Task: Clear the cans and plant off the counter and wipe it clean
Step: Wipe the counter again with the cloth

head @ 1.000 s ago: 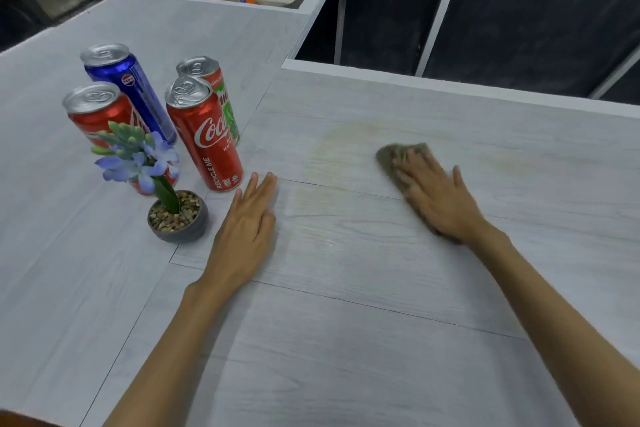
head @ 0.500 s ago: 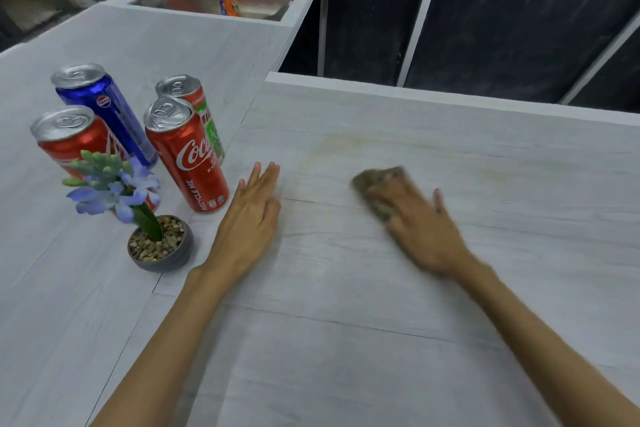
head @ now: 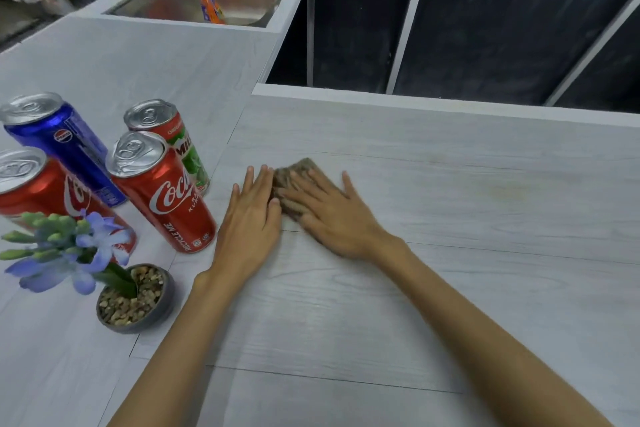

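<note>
Brown cloth (head: 294, 184) sat mid-frame on the grey wood-grain counter (head: 450, 204), pinned flat under the right hand (head: 329, 215). Wipe step was in hand, by my read: the cans and plant were already parked at the left of the frame, on the adjoining counter section, so only the right slab needed cleaning. To do it well: keep the palm flat on the cloth, even downward pressure, overlapping strokes, and work toward the faint yellowish stain (head: 502, 191) at right-centre, which looked untreated. Stop strokes short of the left seam so the cloth doesn't knock the nearest Coca-Cola can (head: 162, 191). Right hand was spread open, fingers extended, pressing the cloth rather than gripping it; cloth edge poked out past the fingertips. Left hand (head: 249, 225) was also open, fingers together and flat on the bare counter, bracing, holding nothing; its fingers lay just beside the cloth and the right hand's fingertips, contact too close to call. Second Coca-Cola can (head: 41, 191), Pepsi can (head: 65, 142) and Milo can (head: 173, 139) stood upright in a cluster at centre-left. Potted plant (head: 135, 298) was lower left, upright, just in front of the cans.
</note>
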`<state>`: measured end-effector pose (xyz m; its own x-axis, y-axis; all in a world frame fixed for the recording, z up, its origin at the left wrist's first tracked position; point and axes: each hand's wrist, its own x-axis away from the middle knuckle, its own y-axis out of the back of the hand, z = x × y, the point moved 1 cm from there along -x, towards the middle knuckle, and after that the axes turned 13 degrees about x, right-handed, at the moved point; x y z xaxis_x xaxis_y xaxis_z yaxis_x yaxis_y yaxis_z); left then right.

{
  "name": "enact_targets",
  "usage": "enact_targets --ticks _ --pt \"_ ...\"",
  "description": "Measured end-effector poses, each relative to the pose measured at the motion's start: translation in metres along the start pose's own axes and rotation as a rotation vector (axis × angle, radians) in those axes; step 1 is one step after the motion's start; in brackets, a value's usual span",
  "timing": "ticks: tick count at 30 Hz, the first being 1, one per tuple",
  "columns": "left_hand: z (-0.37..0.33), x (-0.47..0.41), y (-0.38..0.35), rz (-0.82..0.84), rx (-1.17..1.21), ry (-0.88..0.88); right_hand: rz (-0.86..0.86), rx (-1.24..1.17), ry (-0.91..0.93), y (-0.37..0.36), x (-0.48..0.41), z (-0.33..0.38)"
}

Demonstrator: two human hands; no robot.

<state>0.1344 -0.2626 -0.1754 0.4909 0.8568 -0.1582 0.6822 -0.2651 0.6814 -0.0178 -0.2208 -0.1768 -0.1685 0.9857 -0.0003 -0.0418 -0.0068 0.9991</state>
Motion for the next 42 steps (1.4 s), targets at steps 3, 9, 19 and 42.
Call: enact_targets --ticks 3,9,19,42 --pt "-0.004 0.005 0.004 0.011 0.032 -0.012 -0.042 -0.042 -0.191 0.010 0.012 -0.072" --pt "-0.002 0.023 0.010 0.001 0.059 0.011 0.062 -0.029 -0.439 0.007 -0.074 -0.084" --pt "-0.001 0.053 0.014 -0.010 0.124 -0.039 -0.099 -0.044 0.040 -0.012 0.107 0.058" --pt "-0.109 0.041 -0.094 0.356 0.092 -0.275 -0.001 -0.035 -1.301 0.012 0.293 -0.133"
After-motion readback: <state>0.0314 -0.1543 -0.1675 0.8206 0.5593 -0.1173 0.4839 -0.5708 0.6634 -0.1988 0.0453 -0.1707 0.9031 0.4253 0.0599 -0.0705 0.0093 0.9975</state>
